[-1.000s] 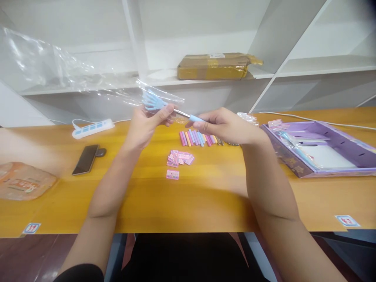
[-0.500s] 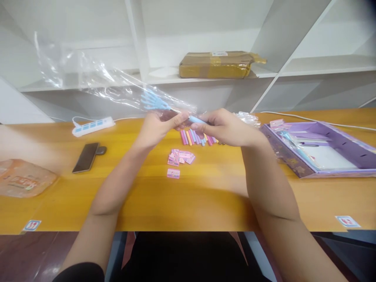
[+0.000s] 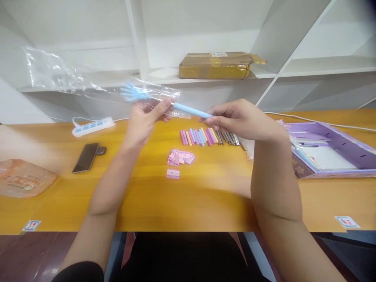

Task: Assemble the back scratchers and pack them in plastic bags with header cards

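Note:
A light-blue back scratcher (image 3: pixel 188 109) with a hand-shaped head, a short metal rod and a smooth handle is held slantwise above the table. Its head lies inside a clear plastic bag (image 3: pixel 61 74) that trails off to the left. My left hand (image 3: pixel 147 117) is closed on the rod through the plastic, just below the head. With thumb and fingers, my right hand (image 3: pixel 235 119) pinches the end of the handle, which is bare of the bag. Beneath them lie a row of coloured handles (image 3: pixel 198 137), several metal rods (image 3: pixel 230 138) and a pile of small pink cards (image 3: pixel 179 157).
A purple box (image 3: pixel 337 172) with packets in it stands at the right. To the left are a power strip (image 3: pixel 94 126), a phone (image 3: pixel 85 157) and an orange plastic package (image 3: pixel 26 178). A taped cardboard box (image 3: pixel 217 65) rests on the shelf behind.
My hands have moved apart, the left one leftward with the bag and head, the right one a little rightward. Much more of the blue handle now shows between them, outside the bag.

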Demonstrator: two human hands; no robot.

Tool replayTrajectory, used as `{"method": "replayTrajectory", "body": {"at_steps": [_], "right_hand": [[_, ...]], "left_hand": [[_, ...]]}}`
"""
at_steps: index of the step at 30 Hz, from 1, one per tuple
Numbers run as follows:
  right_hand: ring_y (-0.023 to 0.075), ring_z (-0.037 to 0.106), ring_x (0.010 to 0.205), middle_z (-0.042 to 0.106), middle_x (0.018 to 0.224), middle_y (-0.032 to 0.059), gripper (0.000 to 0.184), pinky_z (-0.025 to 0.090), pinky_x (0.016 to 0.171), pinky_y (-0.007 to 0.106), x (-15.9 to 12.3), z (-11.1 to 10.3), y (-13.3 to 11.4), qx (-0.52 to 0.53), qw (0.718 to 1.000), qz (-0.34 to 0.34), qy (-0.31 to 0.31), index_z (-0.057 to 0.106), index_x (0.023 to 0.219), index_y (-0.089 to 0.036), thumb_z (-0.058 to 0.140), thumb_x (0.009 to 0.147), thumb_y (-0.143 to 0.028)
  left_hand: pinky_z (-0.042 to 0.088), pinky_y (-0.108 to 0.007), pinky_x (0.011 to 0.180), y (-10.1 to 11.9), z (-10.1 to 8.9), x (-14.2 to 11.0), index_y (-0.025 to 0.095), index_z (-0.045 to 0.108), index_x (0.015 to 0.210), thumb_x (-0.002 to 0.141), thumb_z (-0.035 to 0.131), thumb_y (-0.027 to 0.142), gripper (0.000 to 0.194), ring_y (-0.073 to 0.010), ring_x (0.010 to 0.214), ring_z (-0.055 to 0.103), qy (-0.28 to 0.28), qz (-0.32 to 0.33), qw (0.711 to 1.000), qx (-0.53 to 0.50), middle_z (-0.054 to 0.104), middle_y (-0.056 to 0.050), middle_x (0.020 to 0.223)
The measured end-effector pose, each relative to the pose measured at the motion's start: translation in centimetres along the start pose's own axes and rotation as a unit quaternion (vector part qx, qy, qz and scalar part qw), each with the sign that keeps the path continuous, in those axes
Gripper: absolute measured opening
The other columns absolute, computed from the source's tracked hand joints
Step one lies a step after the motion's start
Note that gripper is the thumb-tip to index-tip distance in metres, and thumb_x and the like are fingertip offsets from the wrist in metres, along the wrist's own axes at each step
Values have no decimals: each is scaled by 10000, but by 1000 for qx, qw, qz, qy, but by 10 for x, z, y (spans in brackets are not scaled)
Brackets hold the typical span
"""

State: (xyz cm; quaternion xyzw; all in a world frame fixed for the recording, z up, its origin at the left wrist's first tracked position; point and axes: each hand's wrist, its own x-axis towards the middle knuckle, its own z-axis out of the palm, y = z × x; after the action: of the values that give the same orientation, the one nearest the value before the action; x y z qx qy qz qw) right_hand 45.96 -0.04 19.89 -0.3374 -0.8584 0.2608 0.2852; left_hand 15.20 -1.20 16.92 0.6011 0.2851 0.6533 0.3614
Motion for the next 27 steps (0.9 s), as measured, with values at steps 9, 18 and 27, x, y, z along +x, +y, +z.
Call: {"method": "replayTrajectory", "body": {"at_steps": [9, 18, 27], "right_hand": [[76, 416, 550, 589, 617, -19, 600, 292, 541, 315, 7, 19, -10, 23, 998, -18, 47, 824, 883, -181, 806, 1046, -758], [89, 436, 607, 605, 644, -20, 626, 299, 586, 301, 18, 34, -4, 37, 994, -66, 75, 765, 797, -185, 922, 934, -775], [133, 567, 715, 713, 813, 28, 496, 426, 659, 314, 19, 33, 5, 31, 988, -83, 124, 803, 942, -201, 934, 970, -679]], "left_hand": [[687, -277, 707, -4, 10, -7, 197, 899, 934, 860, 1040, 658, 488, -162, 741, 801, -37, -33, 999, 10, 856, -65, 877], [710, -319, 780, -3, 18, -14, 150, 918, 1005, 865, 1012, 716, 591, -199, 802, 825, -93, -51, 993, 51, 868, -110, 902], [707, -312, 762, 3, 12, -13, 151, 930, 1008, 864, 1023, 694, 570, -191, 771, 821, -100, -40, 993, 52, 879, -111, 913]]}}
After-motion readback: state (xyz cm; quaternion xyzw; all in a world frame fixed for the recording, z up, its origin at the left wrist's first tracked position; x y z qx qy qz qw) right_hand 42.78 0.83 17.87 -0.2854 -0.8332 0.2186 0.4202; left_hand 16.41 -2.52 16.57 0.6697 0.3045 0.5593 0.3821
